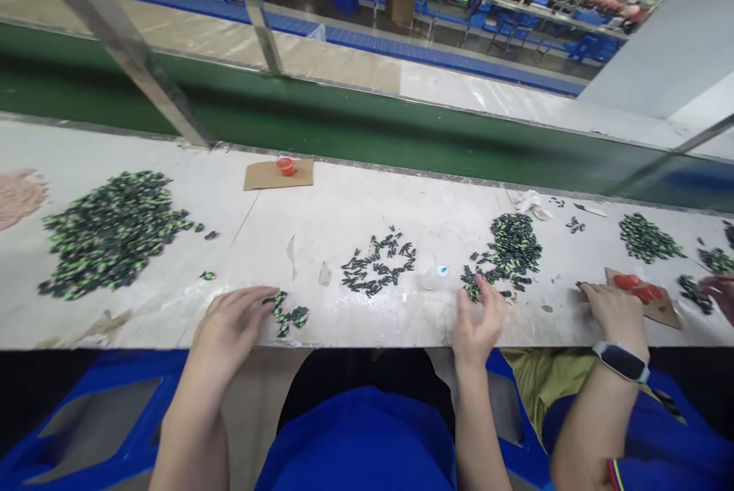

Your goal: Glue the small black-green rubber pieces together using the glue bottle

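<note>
My left hand [229,323] rests at the table's near edge, fingers loosely curved and thumb apart from them. Its fingertips touch a small cluster of black-and-green pieces [298,317]; whether one is pinched there is too small to see clearly. On the other side, my right hand [479,323] has its thumb and fingers spread at the near end of a heap of the same small pieces [516,242]. Between the hands, farther in, several black pieces [378,269] lie scattered in a loose ring.
A large heap of black-and-green pieces [115,235] lies left, near a pinkish pile [20,196]. A red tub stands on cardboard [258,177]. At right, a co-worker's hand [616,315] with a watch is beside another cardboard piece [665,311]. A green barrier [355,131] runs behind the table.
</note>
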A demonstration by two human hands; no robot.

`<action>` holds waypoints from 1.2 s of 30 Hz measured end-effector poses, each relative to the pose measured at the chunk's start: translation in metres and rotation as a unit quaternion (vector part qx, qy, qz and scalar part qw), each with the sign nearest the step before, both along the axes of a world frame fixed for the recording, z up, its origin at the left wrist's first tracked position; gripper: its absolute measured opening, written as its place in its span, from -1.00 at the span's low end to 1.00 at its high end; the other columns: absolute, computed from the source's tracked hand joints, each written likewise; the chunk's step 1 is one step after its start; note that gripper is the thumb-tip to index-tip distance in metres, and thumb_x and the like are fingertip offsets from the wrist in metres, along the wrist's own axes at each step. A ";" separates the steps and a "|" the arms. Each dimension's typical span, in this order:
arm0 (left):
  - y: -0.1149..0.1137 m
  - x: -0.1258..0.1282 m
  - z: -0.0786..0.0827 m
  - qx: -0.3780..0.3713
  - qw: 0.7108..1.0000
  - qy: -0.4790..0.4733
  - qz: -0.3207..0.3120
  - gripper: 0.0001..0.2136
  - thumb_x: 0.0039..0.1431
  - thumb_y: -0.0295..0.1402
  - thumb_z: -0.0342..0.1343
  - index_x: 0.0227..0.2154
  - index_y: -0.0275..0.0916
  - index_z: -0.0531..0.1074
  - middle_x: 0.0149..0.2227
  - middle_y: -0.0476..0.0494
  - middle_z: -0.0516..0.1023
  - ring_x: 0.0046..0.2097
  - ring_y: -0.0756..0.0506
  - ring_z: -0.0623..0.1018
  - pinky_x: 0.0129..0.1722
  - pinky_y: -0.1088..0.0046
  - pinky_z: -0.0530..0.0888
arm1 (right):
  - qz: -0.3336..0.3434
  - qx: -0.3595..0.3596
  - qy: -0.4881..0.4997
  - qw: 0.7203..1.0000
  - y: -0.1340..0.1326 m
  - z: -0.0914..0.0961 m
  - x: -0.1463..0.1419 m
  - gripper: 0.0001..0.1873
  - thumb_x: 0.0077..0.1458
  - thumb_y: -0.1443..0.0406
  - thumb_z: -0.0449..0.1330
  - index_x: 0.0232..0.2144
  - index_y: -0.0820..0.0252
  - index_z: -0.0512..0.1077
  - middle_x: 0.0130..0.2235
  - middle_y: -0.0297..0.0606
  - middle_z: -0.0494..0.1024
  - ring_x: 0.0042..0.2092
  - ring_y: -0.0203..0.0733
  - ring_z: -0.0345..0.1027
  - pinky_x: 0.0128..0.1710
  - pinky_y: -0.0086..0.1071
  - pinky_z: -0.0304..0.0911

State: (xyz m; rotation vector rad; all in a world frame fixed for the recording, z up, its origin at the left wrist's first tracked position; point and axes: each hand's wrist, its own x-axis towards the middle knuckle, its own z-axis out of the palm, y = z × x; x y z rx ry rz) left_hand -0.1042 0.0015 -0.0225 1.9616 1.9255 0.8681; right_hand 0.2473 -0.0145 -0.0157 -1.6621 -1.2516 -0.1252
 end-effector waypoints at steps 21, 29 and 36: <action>-0.004 0.006 0.008 0.048 0.997 -0.017 -0.060 -0.79 0.20 -0.14 -0.03 -0.36 -0.06 0.46 -0.32 0.00 0.59 -0.27 -0.17 0.54 -0.27 0.30 0.51 | 0.146 -0.055 0.304 0.940 0.005 -0.001 -0.033 -0.65 -0.04 0.16 0.31 -0.31 0.11 0.23 -0.25 -0.21 0.56 -0.15 -0.10 0.46 -0.15 -0.20 0.37; 0.001 0.087 -0.004 0.104 0.961 -0.055 -0.249 -0.77 0.27 -0.21 -0.03 -0.34 -0.14 0.49 -0.37 -0.06 0.58 -0.30 -0.13 0.52 -0.31 0.35 0.46 | 0.156 0.018 0.487 0.859 -0.004 0.002 -0.046 -0.66 -0.19 0.11 0.36 -0.41 0.21 0.42 -0.55 -0.43 0.39 -0.61 -0.39 0.14 -0.63 -0.48 0.10; -0.010 0.107 -0.006 0.082 0.979 -0.082 -0.168 -0.75 0.29 -0.20 -0.05 -0.29 -0.18 0.49 -0.31 -0.13 0.57 -0.21 -0.16 0.50 -0.23 0.30 0.47 | 0.106 -0.039 0.460 0.881 -0.009 -0.001 -0.058 -0.68 -0.08 0.08 0.28 -0.49 0.23 0.40 -0.60 -0.41 0.38 -0.63 -0.37 0.15 -0.66 -0.48 0.12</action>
